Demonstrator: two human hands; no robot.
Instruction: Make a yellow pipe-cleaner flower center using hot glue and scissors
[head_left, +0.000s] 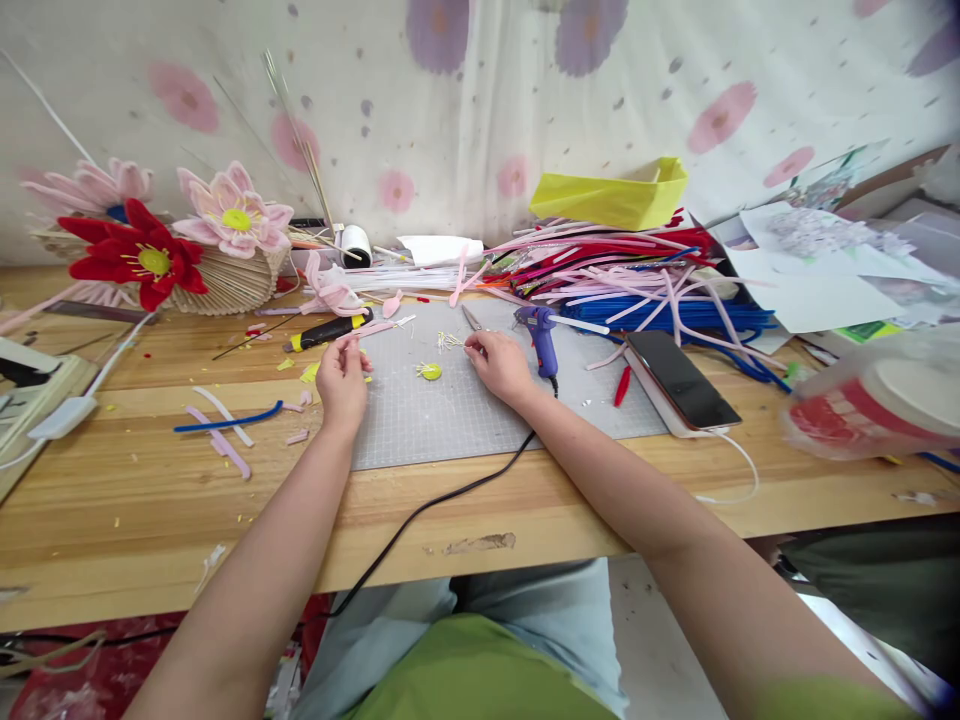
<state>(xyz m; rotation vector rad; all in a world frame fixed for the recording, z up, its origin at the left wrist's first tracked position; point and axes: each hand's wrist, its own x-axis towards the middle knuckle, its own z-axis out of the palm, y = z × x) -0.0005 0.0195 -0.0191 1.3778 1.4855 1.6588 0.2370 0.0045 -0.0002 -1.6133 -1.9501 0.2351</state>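
Well, left hand (343, 380) closed on fuzzy pink strip (384, 327), right hand (499, 363) by wiry stamens (448, 342), grip unclear

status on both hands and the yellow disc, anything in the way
Left hand at pink strip, right hand by pale stamens. Yellow disc on mat, between hands. Glue gun close beside right hand.

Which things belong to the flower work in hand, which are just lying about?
Likely in use:
- pink fuzzy strip
- yellow round flower centre
- thin pale stamens
- grey gridded cutting mat
- purple plastic glue gun

Probably just lying about:
- black rectangular phone
- red-and-white tub in clear plastic
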